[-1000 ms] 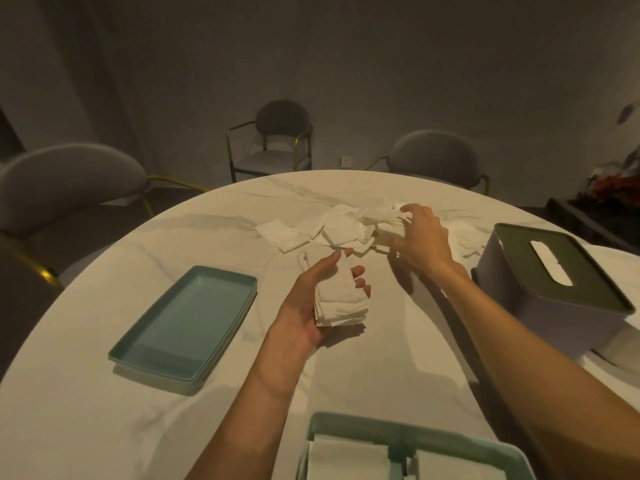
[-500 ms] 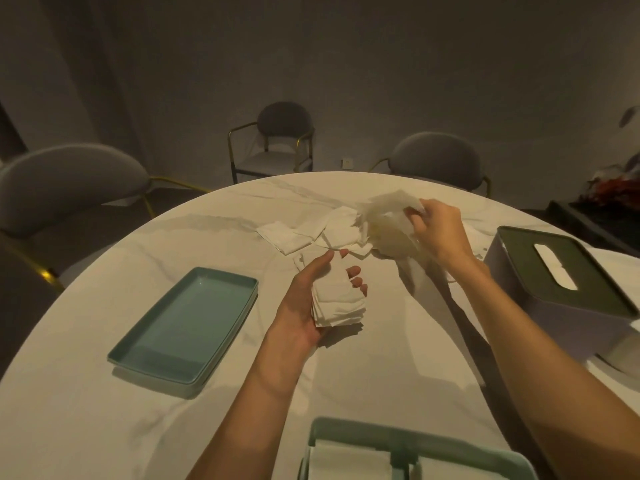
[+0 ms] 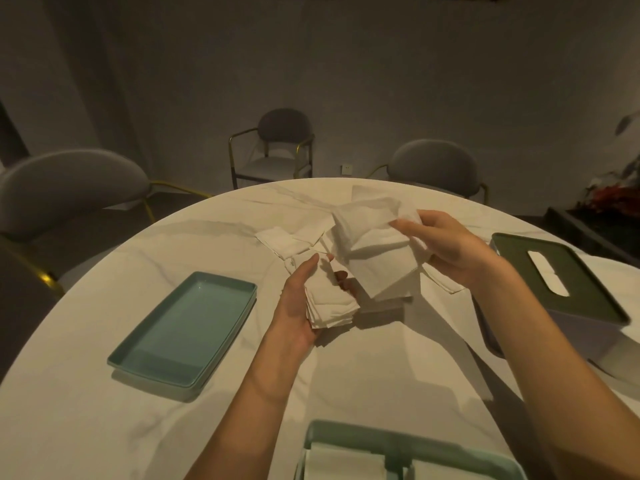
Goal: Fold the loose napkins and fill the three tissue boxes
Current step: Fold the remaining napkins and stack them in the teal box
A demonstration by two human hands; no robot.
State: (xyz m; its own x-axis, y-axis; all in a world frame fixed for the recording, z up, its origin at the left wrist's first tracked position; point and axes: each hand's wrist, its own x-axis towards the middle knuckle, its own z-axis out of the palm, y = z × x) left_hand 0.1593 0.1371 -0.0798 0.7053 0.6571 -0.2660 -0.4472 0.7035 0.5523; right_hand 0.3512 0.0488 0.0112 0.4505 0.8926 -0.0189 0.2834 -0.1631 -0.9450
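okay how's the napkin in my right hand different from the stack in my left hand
The napkin is one loose sheet, opened out and hanging in the air from your right hand. The stack is several folded pieces, compact and squared, gripped in your left hand just above the table. The napkin looks much wider than the stack. Both are white paper.

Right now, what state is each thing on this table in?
left hand: grips folded napkin stack
right hand: holds unfolded napkin aloft
loose napkins: heaped on table
teal tray: empty
tissue box: lid on
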